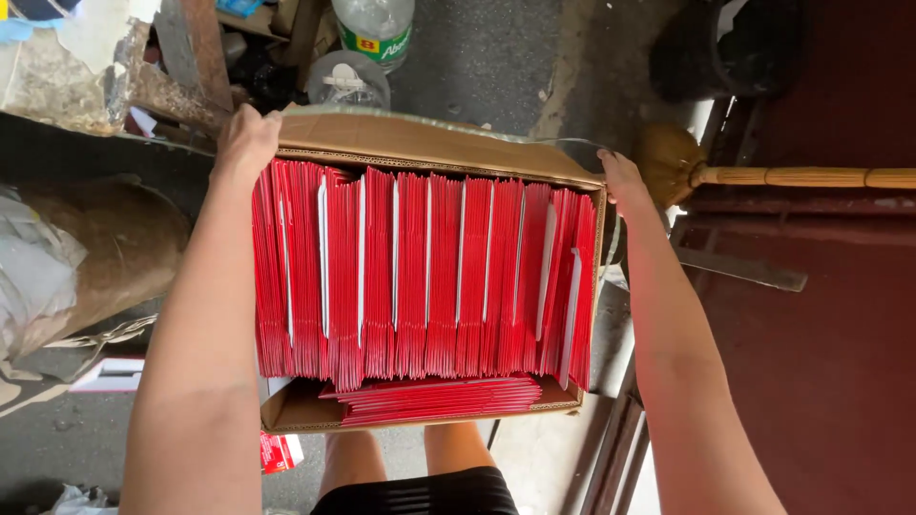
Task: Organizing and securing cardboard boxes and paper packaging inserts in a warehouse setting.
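A brown cardboard box (429, 143) rests over my knees, packed with several upright red envelopes (420, 277) with white edges showing between them. A flat stack of red envelopes (439, 399) lies along the box's near side. My left hand (246, 143) grips the far left corner of the box. My right hand (622, 181) holds the far right corner. Both forearms run along the box's sides.
A broom with a bamboo handle (801, 177) lies at the right over a dark red floor. Plastic bottles (374, 29) and wooden scraps sit beyond the box. A brown sack (105, 257) lies at the left. Red paper scraps (279, 450) lie on the grey ground.
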